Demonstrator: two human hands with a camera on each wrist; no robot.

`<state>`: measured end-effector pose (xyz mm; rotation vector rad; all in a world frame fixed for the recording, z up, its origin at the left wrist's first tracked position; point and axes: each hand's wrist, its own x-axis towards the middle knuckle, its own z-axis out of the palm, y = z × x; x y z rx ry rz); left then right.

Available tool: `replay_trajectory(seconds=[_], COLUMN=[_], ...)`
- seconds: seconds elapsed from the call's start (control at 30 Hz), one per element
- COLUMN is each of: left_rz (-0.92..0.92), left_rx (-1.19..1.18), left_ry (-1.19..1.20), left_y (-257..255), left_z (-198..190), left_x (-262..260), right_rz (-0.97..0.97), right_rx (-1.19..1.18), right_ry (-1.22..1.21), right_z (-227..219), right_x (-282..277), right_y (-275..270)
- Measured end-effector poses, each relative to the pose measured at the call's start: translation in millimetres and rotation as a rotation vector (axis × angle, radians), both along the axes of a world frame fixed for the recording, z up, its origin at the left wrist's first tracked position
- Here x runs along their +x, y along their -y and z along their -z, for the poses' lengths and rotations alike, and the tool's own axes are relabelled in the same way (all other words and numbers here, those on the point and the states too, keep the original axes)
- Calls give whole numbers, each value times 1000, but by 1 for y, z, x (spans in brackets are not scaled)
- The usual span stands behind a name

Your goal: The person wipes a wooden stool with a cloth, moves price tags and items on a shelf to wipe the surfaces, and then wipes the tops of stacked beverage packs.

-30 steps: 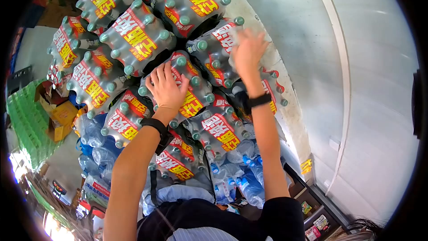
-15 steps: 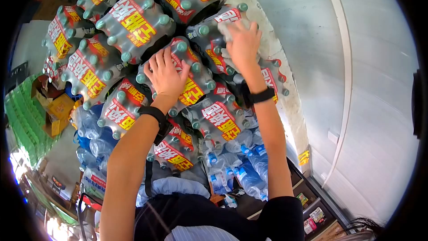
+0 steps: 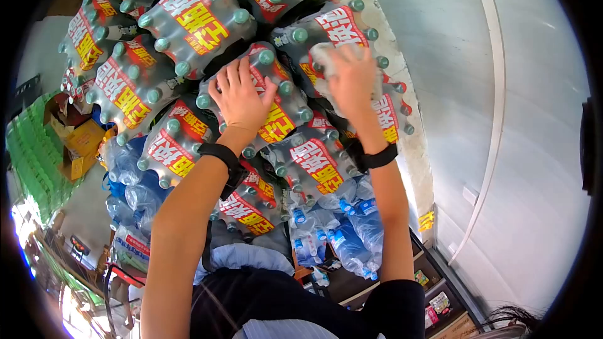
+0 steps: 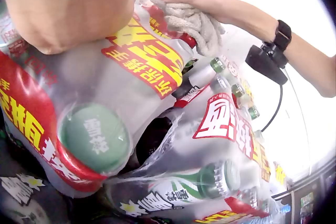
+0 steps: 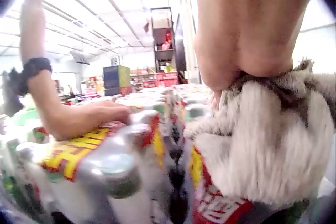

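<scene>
My left hand (image 3: 244, 99) rests with spread fingers on a shrink-wrapped pack of green-capped bottles (image 3: 276, 129), its red and white label showing. To the right, my right hand (image 3: 353, 83) holds a greyish-white cloth (image 5: 262, 145) bunched under its fingers. In the head view, that cloth lies against the neighbouring bottle pack (image 3: 339, 24). From the left wrist view, the thumb lies over the folded cloth (image 4: 194, 22), which hangs down at the pack's edge. The cloth's underside is hidden.
More wrapped bottle packs (image 3: 196, 20) are stacked around both hands. Below lie clear plastic bottles with blue caps (image 3: 355, 238). A pale wall (image 3: 540, 119) rises on the right, and a dark shelf (image 3: 440, 289) stands at lower right. Green netting (image 3: 41, 157) and cardboard (image 3: 85, 144) are at left.
My right hand has swept the cloth leftward over the pack, then back down toward its lower right edge. My left hand stays on its pack while the head view shifts slightly.
</scene>
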<state>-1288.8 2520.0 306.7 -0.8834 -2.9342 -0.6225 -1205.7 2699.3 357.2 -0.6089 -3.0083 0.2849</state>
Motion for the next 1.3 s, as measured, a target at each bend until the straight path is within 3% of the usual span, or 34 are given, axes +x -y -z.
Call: replay_trajectory(seconds=[0.13, 0.17, 0.23, 0.27, 0.4, 0.5, 0.57, 0.63, 0.67, 0.7, 0.77, 0.87, 0.97, 1.0, 1.1, 1.3], left_rz=[-5, -10, -11, -2, -12, -22, -19, -13, -16, -19, -18, -19, -24, -24, -29, -23], left_rx=[9, 20, 18, 17, 36, 20, -3, 40, 37, 45, 36, 43, 67, 56, 54, 94], left_ry=[0, -1, 1, 3, 24, 48, 65, 52, 55, 63, 46, 62, 71, 70, 66, 38], left_y=[-2, -2, -3, -2, -2, -1, -3, -2, -1, -1, -2, 0, -2, -3, -2, -1], left_z=[0, 1, 1, 1, 1, -2, -3, -2, -2, -2, -1, -2, -3, -3, -1, -2], left_x=[-2, -3, -2, -3, -3, -1, -5, -4, -3, -1, -3, -3, -7, -7, -6, -4], right_rz=[203, 195, -79, -99, 28, 63, 44, 158, 199, 102, 80, -5, 39, 93, 92, -17], right_rx=[237, 235, 224, 200, 186, 160, 123, 101, 157, 335, 53, 19, 77, -24, 34, 52], right_ry=[-158, -159, -172, -151, -218, -188, -167, -126, -164, -163, -125, -84, -149, -60, -26, -106], right_z=[16, 17, 17, 17, 23, 21, 24, 21, 27, 32, 26, 22, 18, 18, 17, 15], right_x=[-44, -49, -55, -49, -62, -55, -56, -68, -68, -61, -57, -69, -43, -24, -2, -66], right_y=[-29, -24, -10, 0, -21, 18, -3, -25, -17, 4, 6, -24, 5, 3, -2, -21])
